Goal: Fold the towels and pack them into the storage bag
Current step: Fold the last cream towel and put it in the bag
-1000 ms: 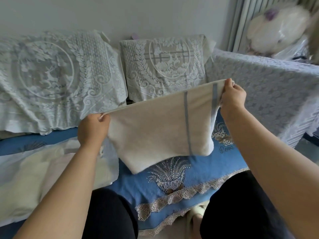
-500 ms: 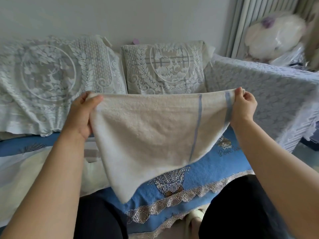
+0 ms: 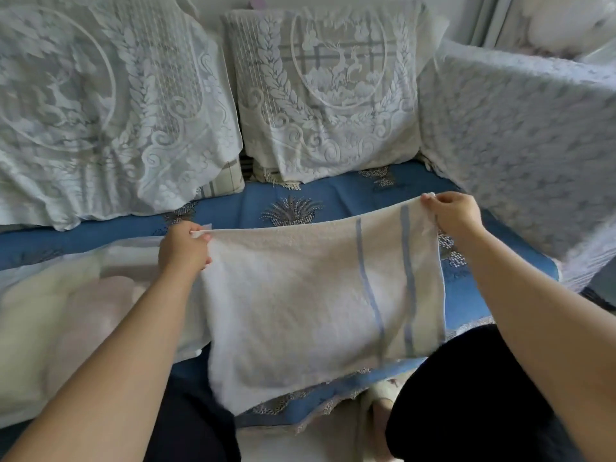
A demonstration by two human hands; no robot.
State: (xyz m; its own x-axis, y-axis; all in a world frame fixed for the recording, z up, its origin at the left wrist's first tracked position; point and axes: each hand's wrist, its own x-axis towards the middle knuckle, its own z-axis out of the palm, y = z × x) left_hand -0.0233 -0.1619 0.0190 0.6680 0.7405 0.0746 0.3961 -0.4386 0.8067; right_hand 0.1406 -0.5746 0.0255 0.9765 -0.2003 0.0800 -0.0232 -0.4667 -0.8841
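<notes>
A cream towel (image 3: 300,295) with two blue stripes near its right end is stretched between my hands over the blue sofa seat (image 3: 253,208). My left hand (image 3: 183,250) pinches its top left corner. My right hand (image 3: 453,215) pinches the top right corner. The towel's lower edge hangs toward the seat's lace-trimmed front. To the left lies a translucent storage bag (image 3: 66,315) with pale folded towels showing through it; my left forearm crosses over it.
Two lace-covered cushions (image 3: 326,95) lean against the sofa back. A lace-draped armrest (image 3: 520,145) rises at the right. My dark-clothed knees (image 3: 466,395) are at the bottom, with a slipper between them on the floor.
The towel has come down from chest height toward the seat and now spreads flatter. Both hands moved lower and forward, holding the same corners. The camera tilted down.
</notes>
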